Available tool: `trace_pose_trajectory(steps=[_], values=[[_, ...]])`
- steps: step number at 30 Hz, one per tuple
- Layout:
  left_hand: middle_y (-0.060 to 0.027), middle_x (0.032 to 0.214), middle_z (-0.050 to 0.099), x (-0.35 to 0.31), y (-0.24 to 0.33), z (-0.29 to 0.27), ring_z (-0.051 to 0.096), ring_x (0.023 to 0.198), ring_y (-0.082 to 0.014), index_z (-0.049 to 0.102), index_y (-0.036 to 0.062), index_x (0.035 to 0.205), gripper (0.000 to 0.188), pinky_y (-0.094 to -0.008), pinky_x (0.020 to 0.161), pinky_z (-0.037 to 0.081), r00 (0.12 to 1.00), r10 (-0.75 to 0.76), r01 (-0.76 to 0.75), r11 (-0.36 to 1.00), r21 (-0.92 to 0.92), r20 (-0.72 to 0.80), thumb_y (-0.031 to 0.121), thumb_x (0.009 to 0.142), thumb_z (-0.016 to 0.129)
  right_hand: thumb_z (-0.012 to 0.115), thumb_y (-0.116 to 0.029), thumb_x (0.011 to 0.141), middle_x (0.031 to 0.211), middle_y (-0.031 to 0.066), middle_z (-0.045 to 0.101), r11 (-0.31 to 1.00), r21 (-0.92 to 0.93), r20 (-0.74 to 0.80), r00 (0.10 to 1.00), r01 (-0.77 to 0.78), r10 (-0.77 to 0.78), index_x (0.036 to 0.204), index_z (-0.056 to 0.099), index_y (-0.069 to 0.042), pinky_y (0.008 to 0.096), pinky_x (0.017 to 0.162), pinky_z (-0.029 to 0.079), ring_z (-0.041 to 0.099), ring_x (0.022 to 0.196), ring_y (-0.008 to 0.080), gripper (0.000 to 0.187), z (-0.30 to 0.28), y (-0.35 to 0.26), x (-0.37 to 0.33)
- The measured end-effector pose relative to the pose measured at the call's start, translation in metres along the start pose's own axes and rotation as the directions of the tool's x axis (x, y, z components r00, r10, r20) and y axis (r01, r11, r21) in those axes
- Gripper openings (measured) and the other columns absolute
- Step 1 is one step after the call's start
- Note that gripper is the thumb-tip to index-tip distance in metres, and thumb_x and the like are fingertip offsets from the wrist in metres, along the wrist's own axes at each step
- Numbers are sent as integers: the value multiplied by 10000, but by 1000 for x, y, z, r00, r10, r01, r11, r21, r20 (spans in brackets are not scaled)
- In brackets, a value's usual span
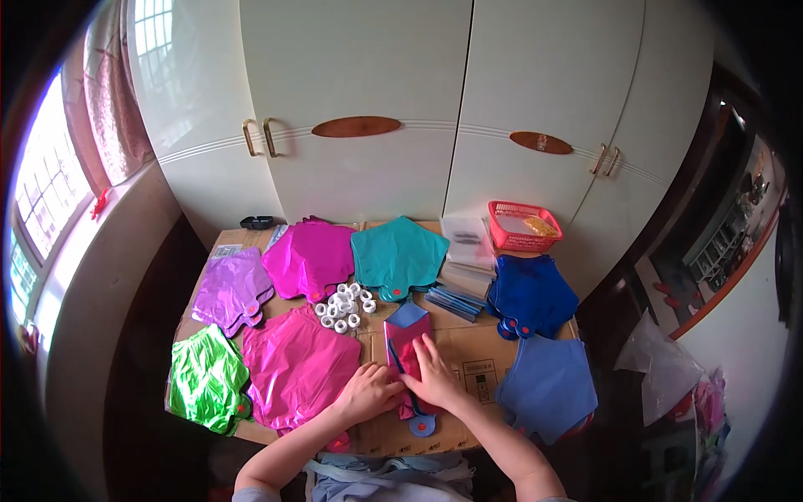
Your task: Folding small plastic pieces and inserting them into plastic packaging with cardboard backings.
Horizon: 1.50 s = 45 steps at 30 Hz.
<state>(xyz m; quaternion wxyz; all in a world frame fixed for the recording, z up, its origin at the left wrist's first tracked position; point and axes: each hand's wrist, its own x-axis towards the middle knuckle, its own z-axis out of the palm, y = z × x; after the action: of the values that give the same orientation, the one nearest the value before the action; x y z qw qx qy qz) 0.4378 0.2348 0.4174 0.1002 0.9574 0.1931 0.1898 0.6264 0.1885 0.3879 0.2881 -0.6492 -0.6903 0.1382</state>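
Observation:
In the middle of the cardboard, close to me, lies a narrow folded bundle of flat foil balloons (399, 336), pink on top with blue at both ends. Its blue tab with a red dot (422, 425) points toward me. My left hand (370, 391) is closed, with curled fingers pinching the bundle's left edge. My right hand (432, 376) lies across the pink foil, its fingers stretched out and pressing on it, thumb near the left fingertips. A pile of white rings (341, 307) is just beyond my left hand. The layers under my fingers are hidden.
Flat foil balloons surround the work: green (207, 376), pink (297, 368), lilac (230, 289), magenta (308, 258), teal (400, 255), dark blue (535, 293) and light blue (548, 385). Blue strips (452, 303), clear sheets (467, 243) and a red basket (523, 243) sit at the back right.

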Motion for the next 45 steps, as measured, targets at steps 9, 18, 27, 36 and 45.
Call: trace_pose_trajectory(steps=[9,18,27,36,45], values=[[-67,1054,578,2,-2,-3,510,1072,-254,680,120,872,273,-423,937,373,992,11,-18,998,53,124,353,731,681,691,-279,734,1445,320,191,995,-50,-42,995,-92,90,1422,202,26,512,1084,262,248,1313,488,897,5,-14,8],[-194,1236,503,6,-16,1,420,1239,-342,640,121,1058,443,-484,1038,303,977,144,-149,989,21,159,466,780,644,675,-226,713,1470,323,130,981,-156,58,990,-115,125,1457,97,-10,514,1089,261,212,1325,516,967,-4,-25,22],[-208,1328,456,7,-20,1,396,1281,-357,591,130,1141,477,-497,1048,297,956,180,-190,981,26,231,481,818,600,621,-165,735,1476,314,128,959,-222,117,972,-176,205,1458,84,-5,480,1083,295,239,1325,499,915,-7,-32,29],[-212,1342,431,11,-40,14,386,1284,-369,537,78,1185,513,-520,1059,292,970,71,-2,959,-284,232,371,785,668,616,-215,758,1457,317,188,958,262,-78,987,-117,142,1443,86,41,420,1062,333,280,1332,434,903,-14,9,20],[-250,1407,336,25,-39,9,264,1310,-507,500,154,1278,760,-576,1087,201,977,83,-102,991,89,199,616,692,642,624,-233,759,1234,292,488,922,256,-21,951,-292,307,1404,232,-2,450,927,442,508,1134,417,789,-33,10,18]])
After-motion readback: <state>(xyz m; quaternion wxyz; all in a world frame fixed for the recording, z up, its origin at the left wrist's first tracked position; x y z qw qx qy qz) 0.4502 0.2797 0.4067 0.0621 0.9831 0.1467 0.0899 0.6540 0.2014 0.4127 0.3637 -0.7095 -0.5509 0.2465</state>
